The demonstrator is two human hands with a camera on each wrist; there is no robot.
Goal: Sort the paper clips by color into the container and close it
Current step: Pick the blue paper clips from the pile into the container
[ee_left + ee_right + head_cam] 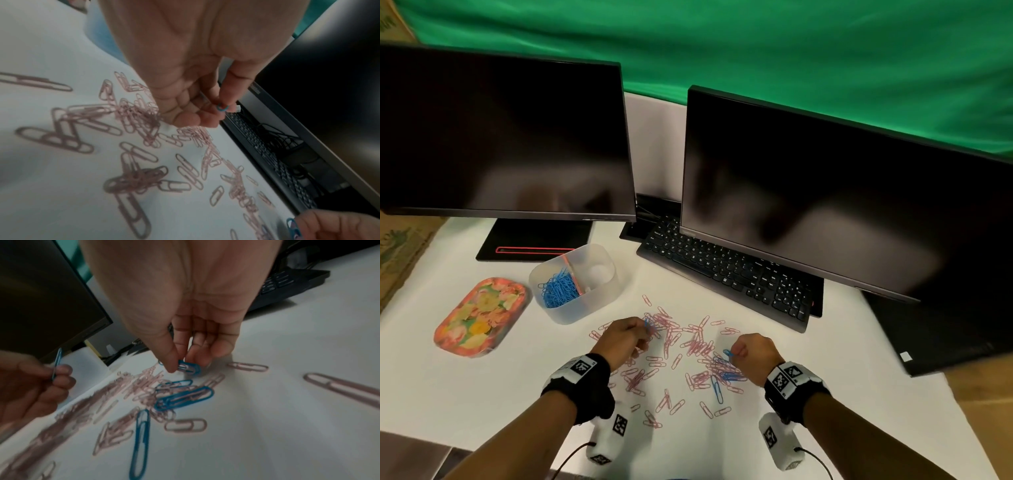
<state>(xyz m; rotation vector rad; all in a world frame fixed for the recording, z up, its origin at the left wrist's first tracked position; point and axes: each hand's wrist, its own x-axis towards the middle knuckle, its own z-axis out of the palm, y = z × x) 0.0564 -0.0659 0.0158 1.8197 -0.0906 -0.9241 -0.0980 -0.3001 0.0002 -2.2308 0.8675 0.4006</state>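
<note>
Only head view shows container point(599, 291) (blue clips one side). Left hand point(625, 337) and right hand point(751, 349), fingers curled, each pinch a blue clip point(188, 367).

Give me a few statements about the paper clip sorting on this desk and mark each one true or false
1. The left hand pinches a blue clip. True.
2. The container's left compartment holds pink clips. False: it holds blue clips; the right compartment looks empty.
3. The right hand has a blue clip in its grip. True.
4. The floral lid is on the container. False: it lies on the desk to the container's left.
5. Most loose clips on the desk are blue. False: most are pink clips; only a few blue ones lie near the right hand.
</note>
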